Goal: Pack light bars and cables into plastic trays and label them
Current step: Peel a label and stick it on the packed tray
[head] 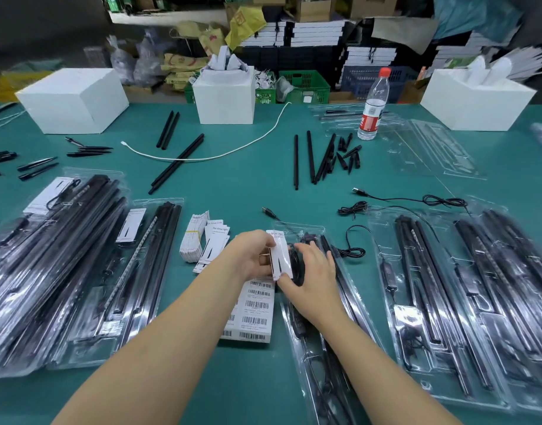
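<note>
Left hand [254,256] pinches a white card [280,259] at the tray's [349,289] top edge; right hand [312,280] lies flat, fingers relaxed, on cables there

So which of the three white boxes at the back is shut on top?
The left white box: its top is flat and closed. The middle box and right box have white contents sticking out.

Green table [248,185], packed trays [79,271], loose black bars [178,162], cables [352,207], white boxes [73,99], water bottle [372,108]
</note>
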Action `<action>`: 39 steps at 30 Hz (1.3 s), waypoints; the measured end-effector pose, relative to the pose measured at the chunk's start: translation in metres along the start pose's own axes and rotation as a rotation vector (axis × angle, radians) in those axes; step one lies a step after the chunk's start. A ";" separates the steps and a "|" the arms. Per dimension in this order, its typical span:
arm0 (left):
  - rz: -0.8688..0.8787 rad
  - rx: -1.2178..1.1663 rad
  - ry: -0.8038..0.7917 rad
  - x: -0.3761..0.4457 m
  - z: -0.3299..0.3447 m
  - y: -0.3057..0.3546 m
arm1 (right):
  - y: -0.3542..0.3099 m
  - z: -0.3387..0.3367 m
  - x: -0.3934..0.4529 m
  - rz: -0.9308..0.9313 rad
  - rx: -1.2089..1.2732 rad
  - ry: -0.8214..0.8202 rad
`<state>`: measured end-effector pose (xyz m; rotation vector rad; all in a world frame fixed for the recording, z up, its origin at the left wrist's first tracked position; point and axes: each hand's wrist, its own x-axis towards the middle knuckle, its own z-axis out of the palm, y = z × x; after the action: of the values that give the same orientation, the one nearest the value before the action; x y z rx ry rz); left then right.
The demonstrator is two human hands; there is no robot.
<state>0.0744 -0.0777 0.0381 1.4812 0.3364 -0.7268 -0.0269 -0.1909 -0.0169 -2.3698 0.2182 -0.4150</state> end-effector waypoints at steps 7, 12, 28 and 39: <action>-0.098 0.028 -0.111 0.000 -0.002 -0.002 | -0.003 -0.001 -0.001 0.000 -0.001 -0.013; -0.070 0.107 -0.122 -0.001 0.000 -0.005 | -0.002 -0.003 0.000 0.012 -0.006 -0.005; -0.050 0.211 -0.139 0.000 0.003 -0.008 | -0.002 -0.001 0.001 0.001 -0.067 -0.015; 0.187 0.727 0.003 0.005 -0.004 0.002 | 0.000 0.006 0.000 -0.033 -0.228 -0.012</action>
<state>0.0807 -0.0751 0.0362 2.1621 -0.0869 -0.7308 -0.0244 -0.1872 -0.0216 -2.6019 0.2320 -0.4096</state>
